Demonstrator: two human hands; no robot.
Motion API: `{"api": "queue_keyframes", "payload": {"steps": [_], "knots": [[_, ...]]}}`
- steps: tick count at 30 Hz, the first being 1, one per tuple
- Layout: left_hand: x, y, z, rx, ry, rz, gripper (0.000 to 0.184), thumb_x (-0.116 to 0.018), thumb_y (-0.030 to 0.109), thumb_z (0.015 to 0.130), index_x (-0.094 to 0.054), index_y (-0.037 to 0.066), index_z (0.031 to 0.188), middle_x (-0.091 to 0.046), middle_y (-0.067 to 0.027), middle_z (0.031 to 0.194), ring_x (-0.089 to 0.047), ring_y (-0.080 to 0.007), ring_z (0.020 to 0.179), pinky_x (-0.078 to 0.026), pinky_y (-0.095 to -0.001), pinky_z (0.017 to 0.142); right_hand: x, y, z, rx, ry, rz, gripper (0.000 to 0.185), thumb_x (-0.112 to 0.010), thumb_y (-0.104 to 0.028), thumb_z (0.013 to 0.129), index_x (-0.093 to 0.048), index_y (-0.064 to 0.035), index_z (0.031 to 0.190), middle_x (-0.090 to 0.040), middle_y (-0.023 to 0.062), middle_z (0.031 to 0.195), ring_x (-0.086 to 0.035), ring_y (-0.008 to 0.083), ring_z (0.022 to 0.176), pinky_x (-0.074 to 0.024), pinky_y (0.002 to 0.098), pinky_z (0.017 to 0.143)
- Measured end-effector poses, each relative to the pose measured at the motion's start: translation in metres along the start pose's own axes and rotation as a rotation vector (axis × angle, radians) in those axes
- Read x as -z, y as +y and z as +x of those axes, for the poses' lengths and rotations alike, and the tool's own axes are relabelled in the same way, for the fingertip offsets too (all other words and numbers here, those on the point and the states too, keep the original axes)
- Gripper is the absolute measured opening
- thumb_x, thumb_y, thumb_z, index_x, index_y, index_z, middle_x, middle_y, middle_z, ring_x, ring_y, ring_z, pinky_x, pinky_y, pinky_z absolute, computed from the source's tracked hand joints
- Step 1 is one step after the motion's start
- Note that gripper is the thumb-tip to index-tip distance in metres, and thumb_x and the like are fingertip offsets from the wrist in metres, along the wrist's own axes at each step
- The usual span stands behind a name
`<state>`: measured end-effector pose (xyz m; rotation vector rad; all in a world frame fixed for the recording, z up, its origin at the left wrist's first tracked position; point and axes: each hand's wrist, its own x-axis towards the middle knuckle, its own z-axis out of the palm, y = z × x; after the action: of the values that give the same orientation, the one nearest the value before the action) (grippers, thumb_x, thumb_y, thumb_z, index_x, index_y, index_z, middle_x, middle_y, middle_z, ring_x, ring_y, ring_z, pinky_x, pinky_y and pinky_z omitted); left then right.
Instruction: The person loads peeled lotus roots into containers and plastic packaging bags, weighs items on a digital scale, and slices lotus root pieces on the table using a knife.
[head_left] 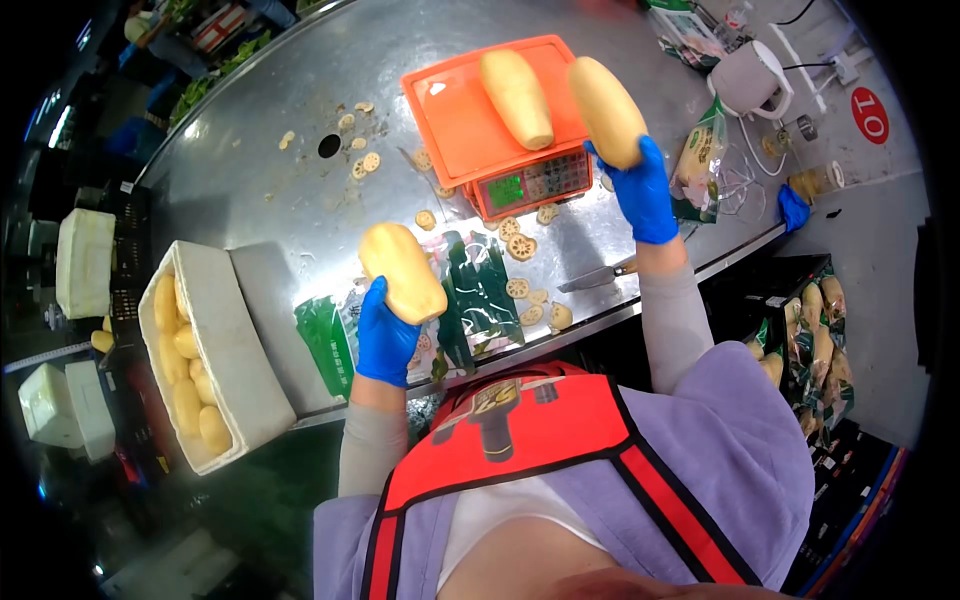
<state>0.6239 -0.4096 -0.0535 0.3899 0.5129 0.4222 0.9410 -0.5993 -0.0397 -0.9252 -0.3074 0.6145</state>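
My left hand (387, 335), in a blue glove, holds a thick pale yellow lotus root (400, 270) above the plastic bags (475, 295) on the metal table. In my right hand (645, 195), also gloved in blue, is a longer lotus root (607, 110), raised beside the right edge of the orange scale (450, 110). Another lotus root (517, 98) lies on the scale's tray, and the display below it glows green. Cut lotus slices (520, 246) are scattered in front of the scale, near a knife (595, 277).
A white foam box (250, 350) with several lotus roots stands at the left. On the right are a filled bag (700, 160), a white kettle (750, 80) and a crate of bagged roots (822, 340). The metal table (270, 190) has a round hole. A person (150, 35) is at the upper left.
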Motion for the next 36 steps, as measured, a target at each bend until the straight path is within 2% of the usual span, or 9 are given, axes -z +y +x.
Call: {"api": "queue_keyframes", "payload": {"steps": [6,10,12,15,21,24,26,29,36], "knots": [[-0.014,0.005,-0.001,-0.032,-0.043,-0.019,0.055,-0.048,0.027,0.089,-0.027,0.002,0.134,-0.041,-0.0176,0.13,-0.043,-0.0313,0.119,-0.037,-0.0459,0.099,0.001,0.025,0.079,0.401,0.149,-1.168,0.069,-0.063,-0.037,0.077,-0.035,-0.0028,0.131,-0.046,0.0201,0.124,-0.049,0.03,0.111,-0.0396,0.0372,0.092],[-0.012,0.004,-0.006,-0.037,-0.025,-0.033,0.053,-0.046,0.028,0.09,-0.028,0.003,0.133,-0.041,-0.0174,0.13,-0.044,-0.0308,0.118,-0.038,-0.0446,0.099,0.004,0.037,0.099,0.531,0.107,-1.443,0.067,-0.063,-0.039,0.075,-0.04,-0.0045,0.128,-0.047,0.0212,0.122,-0.05,0.033,0.108,-0.04,0.0385,0.091],[-0.009,0.005,-0.006,-0.059,0.019,-0.008,0.053,-0.046,0.028,0.09,-0.028,0.003,0.133,-0.042,-0.0165,0.129,-0.045,-0.0303,0.117,-0.039,-0.0442,0.097,-0.001,0.04,0.101,0.839,0.171,-1.745,0.066,-0.064,-0.04,0.074,-0.043,-0.0044,0.125,-0.047,0.0192,0.122,-0.05,0.0334,0.106,-0.0408,0.0386,0.09],[-0.008,0.009,-0.003,-0.082,0.069,0.055,0.054,-0.048,0.028,0.089,-0.029,0.003,0.133,-0.043,-0.0153,0.128,-0.047,-0.0295,0.115,-0.04,-0.0433,0.096,-0.035,0.044,0.091,0.878,-0.017,-1.463,0.065,-0.064,-0.043,0.073,-0.045,-0.0064,0.123,-0.046,0.0197,0.122,-0.048,0.0339,0.107,-0.0415,0.0411,0.087],[-0.032,0.021,0.035,-0.127,-0.044,0.298,0.059,-0.055,0.027,0.085,-0.03,0.002,0.132,-0.046,-0.0134,0.123,-0.048,-0.028,0.112,-0.039,-0.0424,0.096,-0.068,0.066,0.073,0.678,-0.02,-1.867,0.074,-0.067,-0.026,0.069,-0.03,-0.0138,0.133,-0.036,0.0179,0.124,-0.045,0.0371,0.1,-0.0419,0.041,0.085],[-0.059,0.021,0.073,-0.14,-0.12,0.372,0.059,-0.06,0.02,0.082,-0.032,0.004,0.131,-0.045,-0.0111,0.123,-0.046,-0.0243,0.114,-0.039,-0.0392,0.096,-0.064,0.049,0.076,0.65,-0.059,-1.714,0.069,-0.065,-0.023,0.072,-0.034,-0.008,0.131,-0.041,0.0172,0.123,-0.047,0.033,0.103,-0.0417,0.0393,0.087],[-0.081,0.013,0.099,-0.144,-0.119,0.469,0.055,-0.061,0.019,0.082,-0.036,0.004,0.128,-0.048,-0.0098,0.119,-0.049,-0.0213,0.11,-0.041,-0.036,0.092,-0.058,0.023,0.058,0.045,-0.12,-0.536,0.059,-0.06,-0.02,0.077,-0.037,-0.0005,0.128,-0.047,0.0157,0.122,-0.048,0.0289,0.109,-0.0408,0.0366,0.09],[-0.111,-0.002,0.135,-0.192,-0.115,0.687,0.061,-0.066,0.019,0.077,-0.036,0.002,0.127,-0.051,-0.0123,0.114,-0.054,-0.022,0.101,-0.046,-0.0343,0.083,-0.04,0.0,0.013,-0.114,-0.084,0.16,0.053,-0.053,-0.023,0.083,-0.04,0.0043,0.126,-0.049,0.0154,0.122,-0.047,0.0257,0.113,-0.0389,0.0369,0.095],[-0.128,-0.045,0.211,-0.446,0.027,1.3,0.088,-0.07,0.031,0.072,-0.018,-0.001,0.136,-0.046,-0.0219,0.122,-0.052,-0.0327,0.106,-0.044,-0.0379,0.086,0.038,-0.018,-0.1,-0.123,0.103,0.463,0.052,-0.043,-0.035,0.086,-0.042,-0.0007,0.125,-0.046,0.017,0.125,-0.047,0.0305,0.112,-0.0388,0.0444,0.093]]}}
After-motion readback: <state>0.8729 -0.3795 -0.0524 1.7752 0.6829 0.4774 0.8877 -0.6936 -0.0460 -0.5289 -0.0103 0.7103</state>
